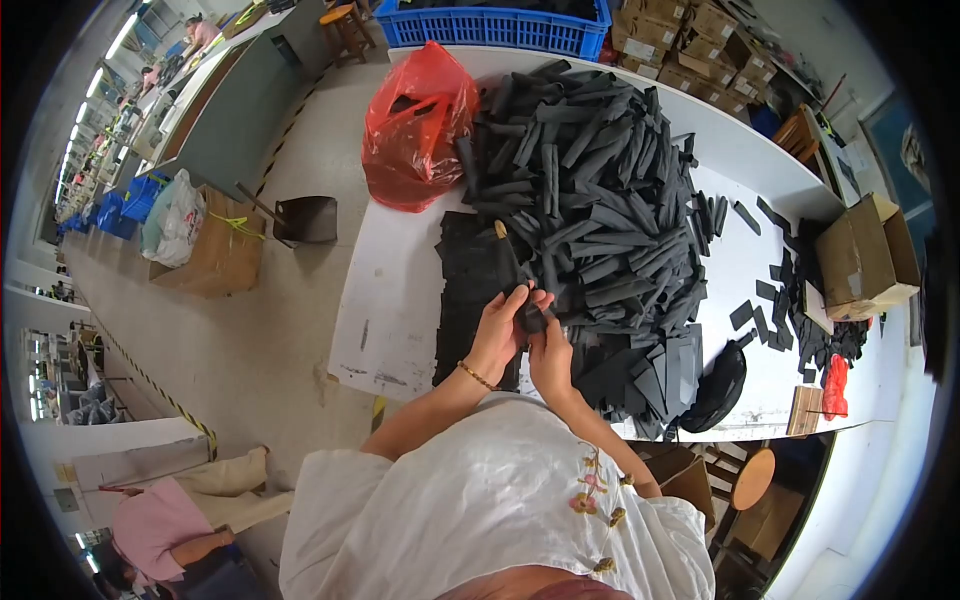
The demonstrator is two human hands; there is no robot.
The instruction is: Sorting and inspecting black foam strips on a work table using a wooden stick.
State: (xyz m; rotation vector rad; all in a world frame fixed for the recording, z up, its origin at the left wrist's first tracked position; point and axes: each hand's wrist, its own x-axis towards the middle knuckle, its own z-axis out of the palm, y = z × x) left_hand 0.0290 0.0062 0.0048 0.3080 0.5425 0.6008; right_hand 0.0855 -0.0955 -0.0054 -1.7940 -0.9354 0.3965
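Close together in front of my body, both hands are closed on a black rolled piece [530, 318]. My left hand [492, 338] grips it from the left, and my right hand [551, 358] pinches its lower right side. Beyond my fingers a dark pointed length [508, 262] with a tan tip [500, 230] sticks up; whether it is part of the roll I cannot tell. Under and left of my hands lie flat black sheets [462, 290]. A large heap of black rolled pieces [600, 190] covers the table's middle, just past my hands.
A red plastic bag [418, 130] stands at the table's far left, before a blue crate [495, 30]. To the right are a black pouch [718, 390], loose black pieces [765, 310] and an open cardboard box [865, 258]. Another person [165, 525] bends over at lower left.
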